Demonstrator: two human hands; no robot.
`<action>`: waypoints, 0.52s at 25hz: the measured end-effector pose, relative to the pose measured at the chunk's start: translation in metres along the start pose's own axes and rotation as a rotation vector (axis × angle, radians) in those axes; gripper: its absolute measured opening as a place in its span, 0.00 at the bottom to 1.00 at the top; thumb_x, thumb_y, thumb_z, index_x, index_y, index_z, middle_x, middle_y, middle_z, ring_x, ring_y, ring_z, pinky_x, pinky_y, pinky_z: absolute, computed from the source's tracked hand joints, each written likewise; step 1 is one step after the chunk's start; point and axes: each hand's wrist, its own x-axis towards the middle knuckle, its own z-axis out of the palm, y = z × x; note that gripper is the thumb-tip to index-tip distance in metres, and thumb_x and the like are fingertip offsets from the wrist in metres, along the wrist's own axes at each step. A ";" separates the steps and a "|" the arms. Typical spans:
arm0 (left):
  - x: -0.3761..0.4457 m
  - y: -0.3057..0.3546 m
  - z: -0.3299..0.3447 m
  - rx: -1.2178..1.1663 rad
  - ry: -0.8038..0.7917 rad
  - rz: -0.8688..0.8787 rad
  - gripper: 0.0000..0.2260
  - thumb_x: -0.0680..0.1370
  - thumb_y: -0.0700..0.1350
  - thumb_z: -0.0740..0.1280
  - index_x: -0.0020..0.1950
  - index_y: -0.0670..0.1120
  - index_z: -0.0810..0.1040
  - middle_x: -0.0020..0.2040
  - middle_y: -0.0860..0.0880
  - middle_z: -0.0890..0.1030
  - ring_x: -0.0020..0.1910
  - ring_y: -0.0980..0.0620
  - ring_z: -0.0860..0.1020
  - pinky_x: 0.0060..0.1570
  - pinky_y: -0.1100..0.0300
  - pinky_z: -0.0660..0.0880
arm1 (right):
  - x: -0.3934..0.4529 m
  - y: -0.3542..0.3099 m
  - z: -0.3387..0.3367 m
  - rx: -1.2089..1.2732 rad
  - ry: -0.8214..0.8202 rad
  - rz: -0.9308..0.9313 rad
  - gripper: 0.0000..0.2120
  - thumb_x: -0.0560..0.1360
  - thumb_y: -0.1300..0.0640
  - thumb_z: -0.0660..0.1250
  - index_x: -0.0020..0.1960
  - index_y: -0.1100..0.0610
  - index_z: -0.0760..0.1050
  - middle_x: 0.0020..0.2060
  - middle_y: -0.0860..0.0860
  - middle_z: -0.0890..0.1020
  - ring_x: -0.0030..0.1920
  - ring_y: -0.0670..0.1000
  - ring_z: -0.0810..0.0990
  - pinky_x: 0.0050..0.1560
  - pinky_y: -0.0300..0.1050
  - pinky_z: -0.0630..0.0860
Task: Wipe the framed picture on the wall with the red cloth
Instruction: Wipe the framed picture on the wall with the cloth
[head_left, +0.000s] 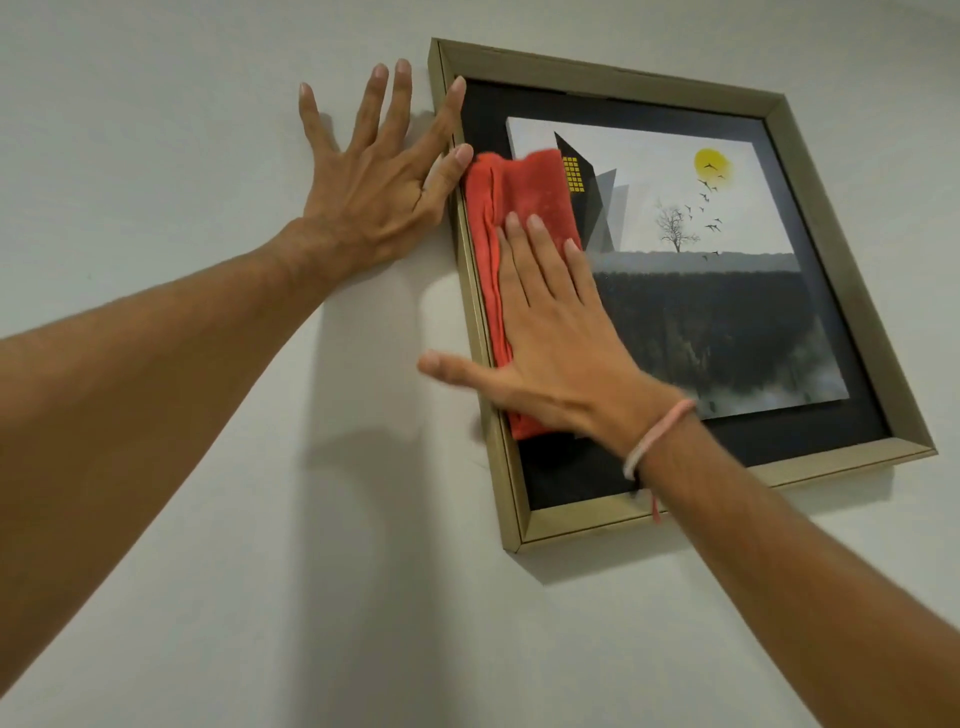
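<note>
The right hand (556, 358) lies flat and open, gripping nothing but pinning the folded red cloth (519, 208) against the framed picture (810, 291) along its left edge, while the spread left hand (374, 192) braces wall (208, 130) and frame, likely steadying it.

A plain white wall (208, 597) fills the view and carries everything here. In the upper right of the frame a square framed picture (852, 291) hangs flat against it, tilted in the view, with a dull gold moulding around a black mount and a print of a bare tree, birds and a yellow sun. At upper centre, a left hand (363, 192) lies spread flat on the wall just beside the frame's left edge, its forefinger and thumb reaching over the moulding. Soft grey shadows of two forearms fall on the wall below, lower centre.
</note>
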 end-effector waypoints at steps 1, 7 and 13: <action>0.000 0.001 0.000 0.002 0.001 -0.004 0.31 0.82 0.65 0.38 0.84 0.58 0.41 0.87 0.43 0.43 0.86 0.42 0.42 0.75 0.23 0.40 | -0.021 -0.003 0.005 0.003 0.007 -0.008 0.64 0.64 0.14 0.39 0.81 0.60 0.32 0.83 0.56 0.35 0.82 0.52 0.32 0.82 0.59 0.37; -0.002 0.003 -0.004 -0.005 0.005 -0.013 0.30 0.83 0.65 0.39 0.85 0.58 0.42 0.87 0.43 0.44 0.86 0.42 0.43 0.75 0.23 0.40 | -0.102 -0.014 0.023 -0.004 -0.039 -0.017 0.64 0.64 0.14 0.41 0.82 0.61 0.34 0.83 0.55 0.38 0.83 0.52 0.34 0.82 0.62 0.44; -0.001 0.003 -0.002 0.000 0.014 -0.011 0.30 0.83 0.65 0.39 0.85 0.58 0.42 0.87 0.43 0.44 0.86 0.43 0.43 0.75 0.23 0.40 | -0.033 -0.006 0.012 0.005 0.024 0.006 0.67 0.61 0.12 0.40 0.81 0.60 0.32 0.82 0.55 0.34 0.82 0.51 0.31 0.82 0.58 0.37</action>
